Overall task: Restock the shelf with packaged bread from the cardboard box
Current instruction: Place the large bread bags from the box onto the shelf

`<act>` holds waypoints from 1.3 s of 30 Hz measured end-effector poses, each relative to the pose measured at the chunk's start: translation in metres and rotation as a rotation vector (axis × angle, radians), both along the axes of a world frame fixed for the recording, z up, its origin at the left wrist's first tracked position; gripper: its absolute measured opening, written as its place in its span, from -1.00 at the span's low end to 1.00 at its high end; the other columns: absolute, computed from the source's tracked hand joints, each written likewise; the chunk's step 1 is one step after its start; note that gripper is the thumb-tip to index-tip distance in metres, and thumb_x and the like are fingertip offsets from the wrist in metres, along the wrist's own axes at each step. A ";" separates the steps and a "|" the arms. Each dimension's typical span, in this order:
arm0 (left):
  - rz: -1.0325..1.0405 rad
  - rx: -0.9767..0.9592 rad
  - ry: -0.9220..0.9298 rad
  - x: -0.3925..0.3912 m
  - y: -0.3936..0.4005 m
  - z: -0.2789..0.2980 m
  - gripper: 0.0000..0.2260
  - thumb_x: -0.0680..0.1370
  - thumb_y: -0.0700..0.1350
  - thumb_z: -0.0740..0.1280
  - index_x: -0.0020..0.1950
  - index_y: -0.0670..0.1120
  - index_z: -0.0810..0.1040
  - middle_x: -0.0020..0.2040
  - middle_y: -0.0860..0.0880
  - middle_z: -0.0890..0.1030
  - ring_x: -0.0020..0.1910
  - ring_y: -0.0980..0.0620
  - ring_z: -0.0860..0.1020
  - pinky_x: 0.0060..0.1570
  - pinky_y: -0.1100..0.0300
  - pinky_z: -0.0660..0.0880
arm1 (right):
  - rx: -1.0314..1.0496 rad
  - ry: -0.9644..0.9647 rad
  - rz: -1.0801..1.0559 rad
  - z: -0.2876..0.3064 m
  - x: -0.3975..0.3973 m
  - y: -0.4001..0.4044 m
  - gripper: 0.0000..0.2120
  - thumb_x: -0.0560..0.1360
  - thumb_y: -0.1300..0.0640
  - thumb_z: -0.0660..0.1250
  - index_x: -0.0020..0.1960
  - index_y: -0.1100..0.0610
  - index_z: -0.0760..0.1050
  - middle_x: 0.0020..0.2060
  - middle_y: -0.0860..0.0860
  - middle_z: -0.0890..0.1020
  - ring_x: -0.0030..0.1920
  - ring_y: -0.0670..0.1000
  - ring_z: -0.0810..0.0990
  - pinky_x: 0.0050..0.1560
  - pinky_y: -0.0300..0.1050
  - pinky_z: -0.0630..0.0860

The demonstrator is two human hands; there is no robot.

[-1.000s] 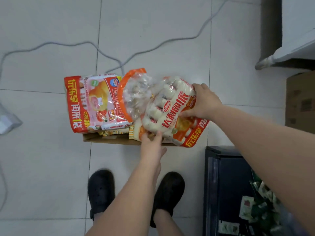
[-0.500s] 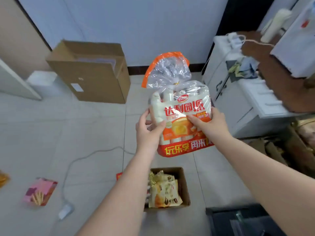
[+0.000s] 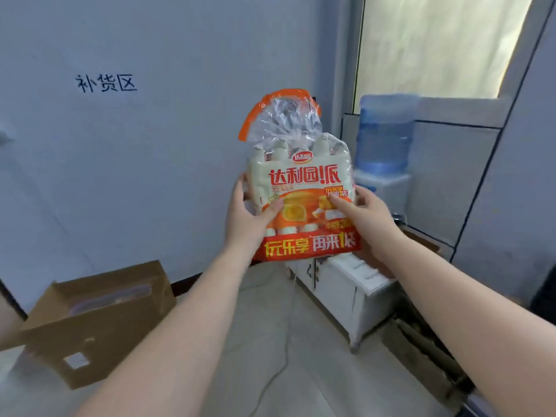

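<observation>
Centre frame, our left hand (image 3: pixel 246 219) and right hand (image 3: pixel 365 216) clasp the upright orange-and-clear plastic bread bag (image 3: pixel 302 182) against a pale blue wall (image 3: pixel 150 161); brown cardboard box (image 3: pixel 99 320) on grey tiled floor (image 3: pixel 301 380), lower left.

Both arms out fwd, left hand (image 3: pixel 245 216) & right hand (image 3: pixel 368 216) raised, thumbs fwd, gripping.

The bread pack (image 3: pixel 304 188) at frame centre is glossy, crinkled clear plastic film with printed orange panels. At lower left the cardboard box (image 3: pixel 99 323) is matt brown; the floor (image 3: pixel 270 356) tiles look smooth, the wall (image 3: pixel 150 145) matt painted, the water bottle (image 3: pixel 385 136) translucent blue plastic.
</observation>
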State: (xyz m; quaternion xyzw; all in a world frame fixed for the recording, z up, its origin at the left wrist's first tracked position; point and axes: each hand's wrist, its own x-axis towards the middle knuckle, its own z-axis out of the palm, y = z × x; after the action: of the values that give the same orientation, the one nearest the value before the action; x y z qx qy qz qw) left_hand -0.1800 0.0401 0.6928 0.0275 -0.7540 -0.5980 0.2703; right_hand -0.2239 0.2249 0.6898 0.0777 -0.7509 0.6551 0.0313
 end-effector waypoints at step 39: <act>-1.203 0.003 0.142 0.103 0.430 0.148 -0.54 0.29 0.19 0.49 0.10 0.07 0.50 0.02 0.06 0.66 -0.02 0.06 0.65 0.08 0.05 0.57 | -0.219 0.365 -1.151 0.107 0.233 0.363 0.04 0.02 -0.47 0.41 0.39 -0.11 0.17 0.26 -0.02 0.39 0.27 0.07 0.43 0.25 0.16 0.45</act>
State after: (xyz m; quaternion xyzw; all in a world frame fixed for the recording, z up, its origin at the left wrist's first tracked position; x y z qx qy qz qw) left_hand -0.0772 0.4699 0.8412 -0.4433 -0.6164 -0.6474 -0.0657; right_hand 0.0091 0.5878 0.7972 -0.2328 -0.5833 0.5824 0.5160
